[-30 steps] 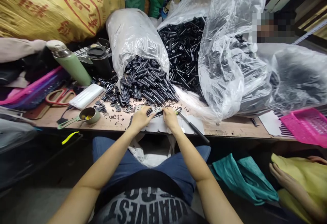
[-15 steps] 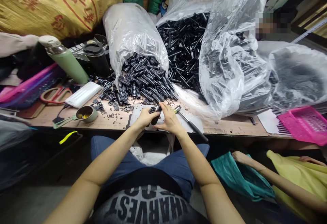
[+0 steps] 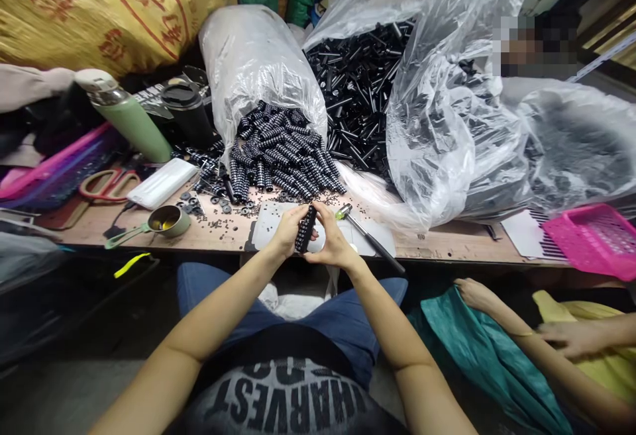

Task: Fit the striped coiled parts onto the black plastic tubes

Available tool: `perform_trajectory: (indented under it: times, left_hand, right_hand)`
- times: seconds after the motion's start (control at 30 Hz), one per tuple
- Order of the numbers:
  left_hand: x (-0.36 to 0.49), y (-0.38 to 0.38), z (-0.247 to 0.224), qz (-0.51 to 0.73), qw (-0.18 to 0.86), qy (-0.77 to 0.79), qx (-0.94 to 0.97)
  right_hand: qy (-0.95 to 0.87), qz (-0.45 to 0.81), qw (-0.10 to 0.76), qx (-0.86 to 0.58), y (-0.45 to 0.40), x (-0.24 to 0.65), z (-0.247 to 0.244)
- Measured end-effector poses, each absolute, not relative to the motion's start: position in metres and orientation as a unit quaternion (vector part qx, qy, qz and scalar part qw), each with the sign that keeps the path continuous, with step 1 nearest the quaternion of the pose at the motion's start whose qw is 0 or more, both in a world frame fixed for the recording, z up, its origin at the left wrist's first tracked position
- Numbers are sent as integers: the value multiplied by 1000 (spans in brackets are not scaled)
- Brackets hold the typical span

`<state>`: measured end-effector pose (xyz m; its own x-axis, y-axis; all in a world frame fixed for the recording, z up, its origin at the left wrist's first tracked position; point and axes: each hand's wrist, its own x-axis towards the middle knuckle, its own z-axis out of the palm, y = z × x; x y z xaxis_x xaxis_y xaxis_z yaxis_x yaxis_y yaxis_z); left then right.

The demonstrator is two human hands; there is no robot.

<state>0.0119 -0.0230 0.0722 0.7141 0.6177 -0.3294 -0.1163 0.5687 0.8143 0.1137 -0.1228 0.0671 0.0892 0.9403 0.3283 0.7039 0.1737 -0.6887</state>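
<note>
A black ribbed cylinder (image 3: pixel 305 230) with pale marks is held upright-slanting between both hands near the table's front edge. My left hand (image 3: pixel 288 231) grips it from the left, fingers bent round it. From the right, my right hand (image 3: pixel 328 236) closes on it, with thumb and fingertips at its two ends. Beneath the hands lies a pale flat sheet (image 3: pixel 268 213). Just right of my right hand rests a black-handled tool (image 3: pixel 372 240) with a yellow-green part. Many similar ribbed cylinders (image 3: pixel 283 150) spill from a plastic bag (image 3: pixel 258 51) behind the hands.
Black tubes (image 3: pixel 360 91) fill a large clear bag (image 3: pixel 437 144). On the left are a green bottle (image 3: pixel 132 120), black cup (image 3: pixel 186 107), scissors (image 3: pixel 109 185), white box (image 3: pixel 161 183) and small pan (image 3: pixel 169 222). Right: pink basket (image 3: pixel 596 240); another person's hands hold teal cloth (image 3: pixel 481 342).
The cylinder has turned between my hands and its marked side now shows. My left hand has shifted slightly. The other person's hands and the teal cloth have moved.
</note>
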Motion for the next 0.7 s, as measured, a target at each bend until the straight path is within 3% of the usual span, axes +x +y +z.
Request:
perform_trajectory:
  times: [0.47, 0.57, 0.7]
  left_hand:
    - [20, -32, 57, 175, 783, 348, 485]
    - [21, -38, 40, 222, 661, 300, 651]
    - [21, -40, 13, 235, 364, 213, 876]
  right_hand:
    - [-580, 165, 392, -695, -128, 103, 52]
    - [-550, 126, 366, -741, -127, 103, 37]
    - [-526, 93, 317, -783, -135, 114, 17]
